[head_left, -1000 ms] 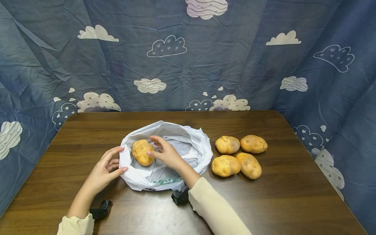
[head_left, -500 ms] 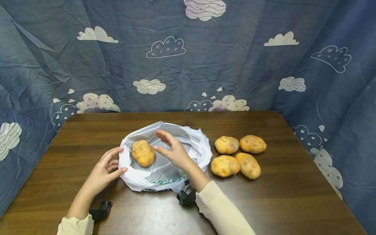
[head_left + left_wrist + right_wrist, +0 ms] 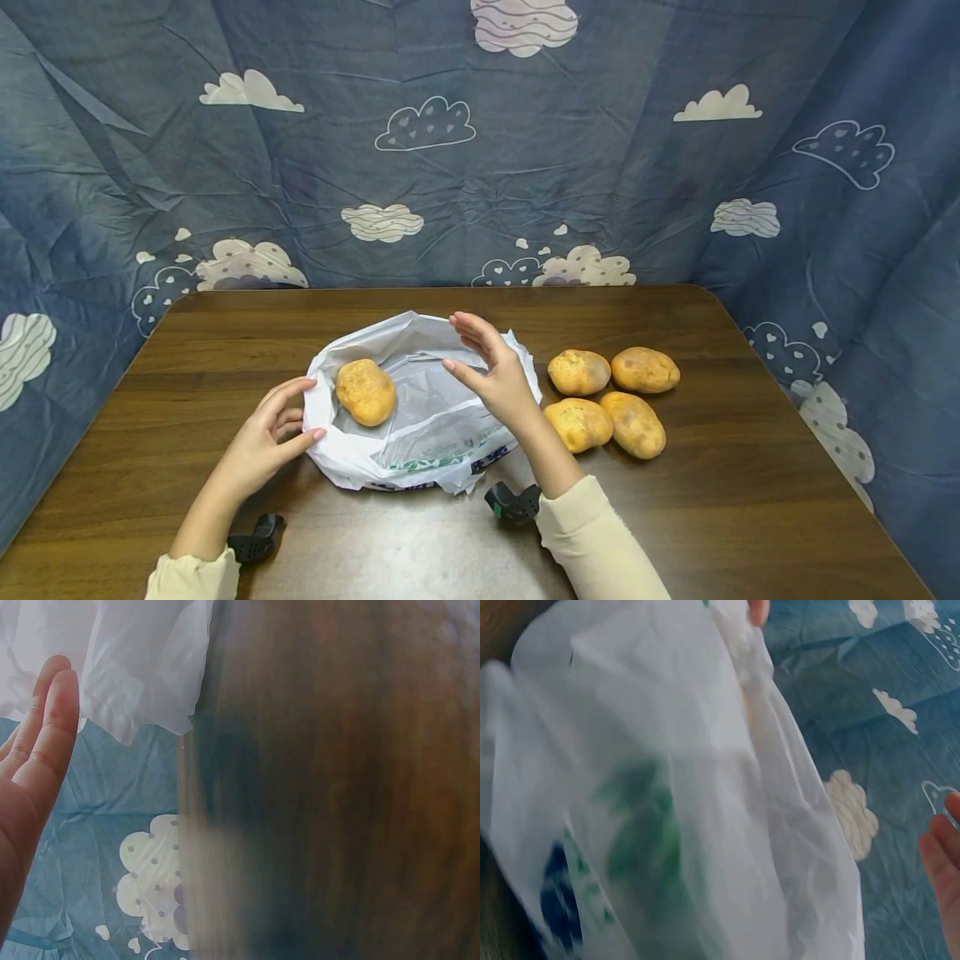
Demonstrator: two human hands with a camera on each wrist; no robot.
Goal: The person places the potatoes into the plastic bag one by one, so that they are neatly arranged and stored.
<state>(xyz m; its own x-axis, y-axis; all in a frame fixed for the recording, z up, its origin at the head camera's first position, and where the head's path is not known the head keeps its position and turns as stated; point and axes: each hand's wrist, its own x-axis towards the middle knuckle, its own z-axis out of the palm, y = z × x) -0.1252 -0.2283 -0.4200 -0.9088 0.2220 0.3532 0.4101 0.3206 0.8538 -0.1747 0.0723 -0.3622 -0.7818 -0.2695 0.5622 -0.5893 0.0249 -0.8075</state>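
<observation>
A white plastic bag (image 3: 442, 408) with green and dark print lies with its mouth spread wide on the table. Inside it, toward the left, sits one potato (image 3: 365, 392). My left hand (image 3: 262, 433) is at the bag's left rim, fingertips and thumb touching the plastic well apart from each other; the left wrist view shows its fingers (image 3: 56, 724) nearly straight against the bag. Over the right part of the bag hovers my right hand (image 3: 495, 375), thumb and fingers spread with nothing between them. Several more potatoes (image 3: 633, 425) lie grouped right of the bag, one partly behind the right forearm.
The brown wooden table (image 3: 720, 500) carries everything. Behind it hangs a blue curtain (image 3: 450, 183) with white clouds. Each wrist bears a black camera mount (image 3: 513, 502), and both arms have cream sleeves (image 3: 600, 533).
My right hand has let go of the potato in the bag and moved right, away from it. The left hand stays at the bag's rim.
</observation>
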